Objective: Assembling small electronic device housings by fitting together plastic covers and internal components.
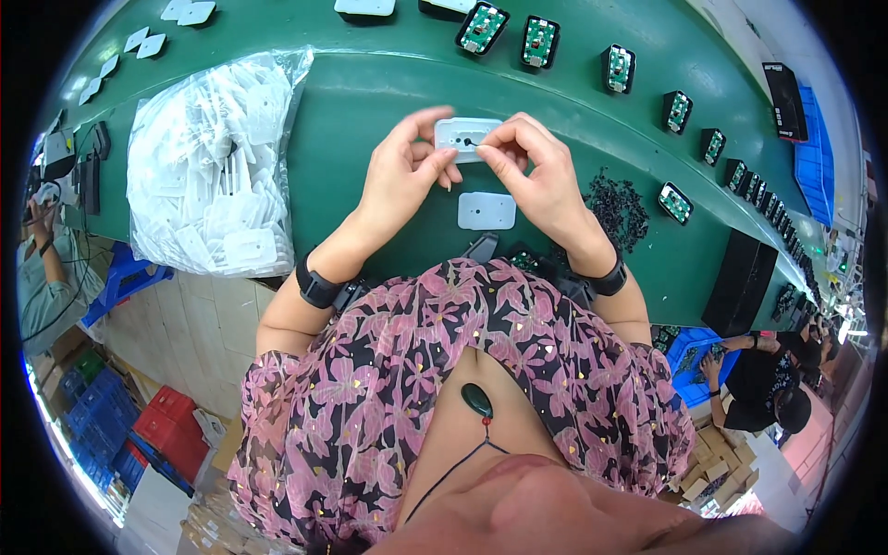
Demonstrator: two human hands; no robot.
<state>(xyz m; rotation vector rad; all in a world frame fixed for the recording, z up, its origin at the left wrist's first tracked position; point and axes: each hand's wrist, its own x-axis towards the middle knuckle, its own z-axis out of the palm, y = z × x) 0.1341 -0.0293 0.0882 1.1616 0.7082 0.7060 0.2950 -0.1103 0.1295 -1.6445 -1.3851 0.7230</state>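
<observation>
A white plastic cover with rounded corners and small holes is held up over the green table. My left hand grips it at its left end, thumb in front and some fingers behind; the index finger is smeared by motion. At the cover's right side, my right hand pinches a small black part against its middle. A second white cover lies flat just below my hands. Beside my right wrist is a pile of small black parts.
A clear bag full of white covers lies to the left. Black housings with green circuit boards stand in a curved row along the far and right side. A black box sits at right. Co-workers are at both sides.
</observation>
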